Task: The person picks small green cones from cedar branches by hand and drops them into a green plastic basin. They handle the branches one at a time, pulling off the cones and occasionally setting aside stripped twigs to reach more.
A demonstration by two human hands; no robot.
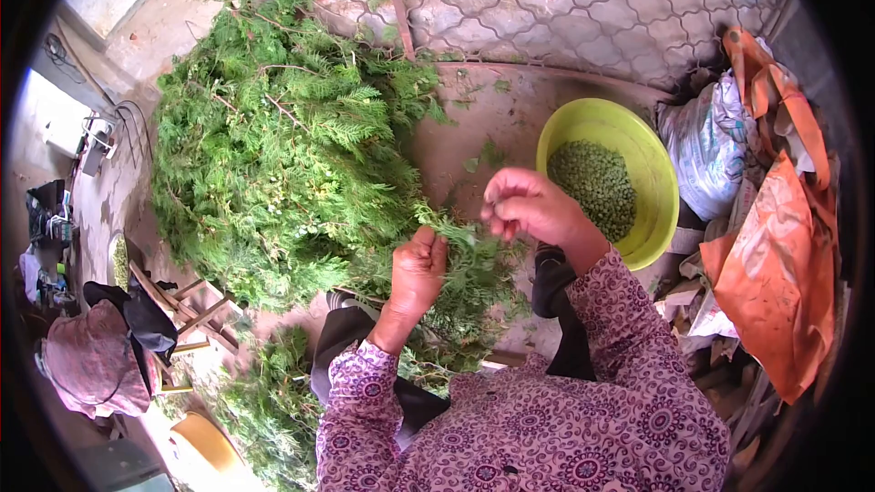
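Observation:
My left hand [419,271] is closed on a green sprig [460,235], which hangs over the front of a large heap of leafy branches [292,146]. To its right my right hand [527,208] is raised with its fingers curled and the fingertips pressed together; whatever they may hold is too small to make out. Just beyond that hand stands a yellow-green basin [658,191] with many small green pieces [597,187] in it.
A wire lattice [565,9] runs along the back. At the right are a white sack [706,150] and orange sheeting [770,273]. A wooden stool [214,314], a yellow container [205,446] and more cut branches [273,401] lie at the lower left.

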